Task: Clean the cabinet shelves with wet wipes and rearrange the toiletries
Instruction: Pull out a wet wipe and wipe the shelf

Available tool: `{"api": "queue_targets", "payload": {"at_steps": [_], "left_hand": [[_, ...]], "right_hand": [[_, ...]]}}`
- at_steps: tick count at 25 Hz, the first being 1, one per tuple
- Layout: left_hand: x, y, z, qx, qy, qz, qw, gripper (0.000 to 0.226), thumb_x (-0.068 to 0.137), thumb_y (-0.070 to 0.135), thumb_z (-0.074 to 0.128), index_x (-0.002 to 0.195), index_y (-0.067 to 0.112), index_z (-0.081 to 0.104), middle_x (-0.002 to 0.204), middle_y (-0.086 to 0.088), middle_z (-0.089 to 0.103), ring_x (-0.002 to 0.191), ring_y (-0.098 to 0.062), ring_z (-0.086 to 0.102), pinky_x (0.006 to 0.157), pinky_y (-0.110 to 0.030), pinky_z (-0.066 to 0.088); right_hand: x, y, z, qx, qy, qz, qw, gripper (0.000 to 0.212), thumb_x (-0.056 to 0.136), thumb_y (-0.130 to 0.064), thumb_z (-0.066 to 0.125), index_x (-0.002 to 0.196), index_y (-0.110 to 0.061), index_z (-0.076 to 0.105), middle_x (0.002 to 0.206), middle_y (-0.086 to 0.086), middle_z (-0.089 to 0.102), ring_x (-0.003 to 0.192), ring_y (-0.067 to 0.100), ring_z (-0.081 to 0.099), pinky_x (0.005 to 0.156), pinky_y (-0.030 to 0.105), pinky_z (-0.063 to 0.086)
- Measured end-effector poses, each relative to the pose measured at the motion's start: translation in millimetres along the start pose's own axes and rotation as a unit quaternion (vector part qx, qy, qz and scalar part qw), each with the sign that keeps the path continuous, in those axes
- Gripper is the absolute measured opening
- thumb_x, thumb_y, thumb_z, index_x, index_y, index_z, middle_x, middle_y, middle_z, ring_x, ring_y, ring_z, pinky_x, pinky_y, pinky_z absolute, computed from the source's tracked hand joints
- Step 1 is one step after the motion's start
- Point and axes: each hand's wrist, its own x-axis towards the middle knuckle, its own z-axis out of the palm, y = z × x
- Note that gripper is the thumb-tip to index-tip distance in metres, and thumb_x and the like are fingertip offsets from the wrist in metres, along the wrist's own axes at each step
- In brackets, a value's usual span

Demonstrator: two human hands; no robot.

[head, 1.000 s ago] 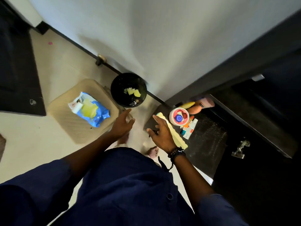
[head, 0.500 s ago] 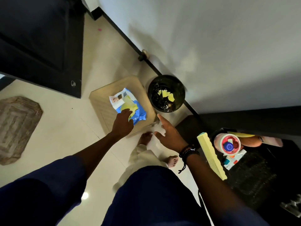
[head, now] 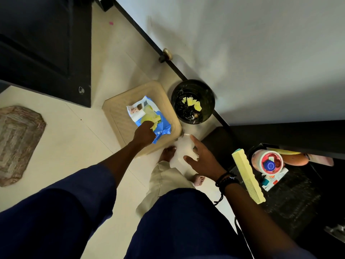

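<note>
Having slid further onto the pack (head: 162, 128) on the stool (head: 117, 113), the left hand (head: 144, 134) is pinching a wipe (head: 149, 117). The right hand (head: 203, 157) is hovering, spread and holding nothing. The toiletries (head: 270, 163) are waiting on the shelf (head: 291, 199). This looks like fetching a wipe, and the next move is probably pulling it free.

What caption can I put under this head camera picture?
Left hand pinches a yellow wipe at the blue pack on the stool; right hand hovers open near the bin.
</note>
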Motion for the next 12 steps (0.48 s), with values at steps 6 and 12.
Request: {"api": "queue_targets", "payload": {"at_steps": [6, 12], "left_hand": [[-28, -1, -11, -0.084, 0.111, 0.009, 0.990, 0.040, 0.088, 0.003, 0.047, 0.127, 0.010, 0.055, 0.135, -0.006, 0.054, 0.121, -0.025, 0.052, 0.100, -0.032, 0.038], [-14, -18, -13, -0.068, 0.055, 0.033, 0.996, 0.045, 0.082, -0.004, 0.048, 0.123, 0.012, 0.060, 0.133, -0.007, 0.053, 0.121, -0.026, 0.051, 0.101, -0.033, 0.039]], "right_hand": [[-10, -14, -7, 0.049, 0.026, 0.010, 0.998, 0.079, 0.086, -0.019, 0.066, 0.149, -0.026, 0.018, 0.152, 0.003, 0.029, 0.125, 0.018, 0.047, 0.091, 0.021, 0.041], [-17, -14, -4, 0.071, 0.038, 0.016, 0.997, 0.076, 0.086, -0.023, 0.066, 0.148, -0.030, 0.022, 0.151, -0.002, 0.030, 0.116, 0.009, 0.047, 0.090, 0.021, 0.042]]}}
